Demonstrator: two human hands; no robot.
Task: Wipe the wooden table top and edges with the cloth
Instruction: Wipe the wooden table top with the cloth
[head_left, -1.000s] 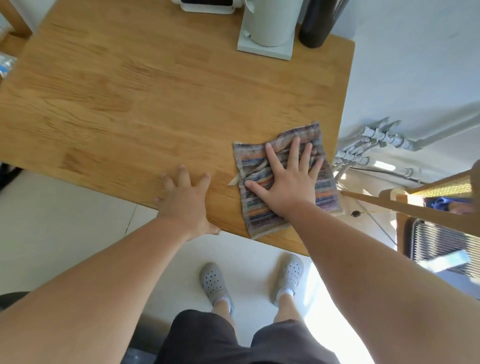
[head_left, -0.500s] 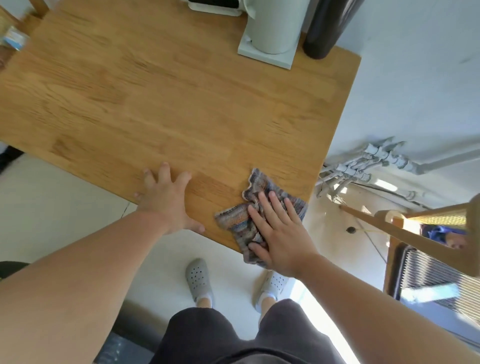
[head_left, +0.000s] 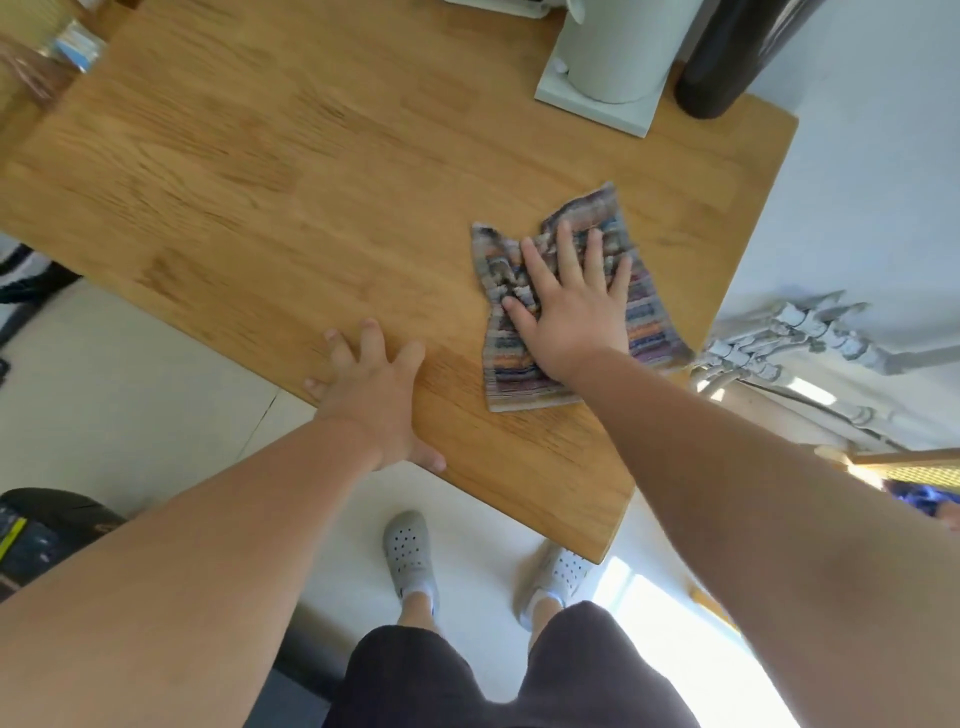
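Right of centre, the right hand (head_left: 571, 306) presses flat, fingers spread, on the striped cloth (head_left: 644, 317); the left hand (head_left: 374, 400) rests open on the table (head_left: 260, 208) edge.

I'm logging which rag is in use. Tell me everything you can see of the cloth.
The cloth is a small terry-like rag with thin stripes of grey, blue, orange and purple. It lies spread but rumpled on the wooden table, close to its right edge, with folds bunched at its left side and far end. The right hand presses flat on its middle, fingers straight and spread. Nothing else touches it.
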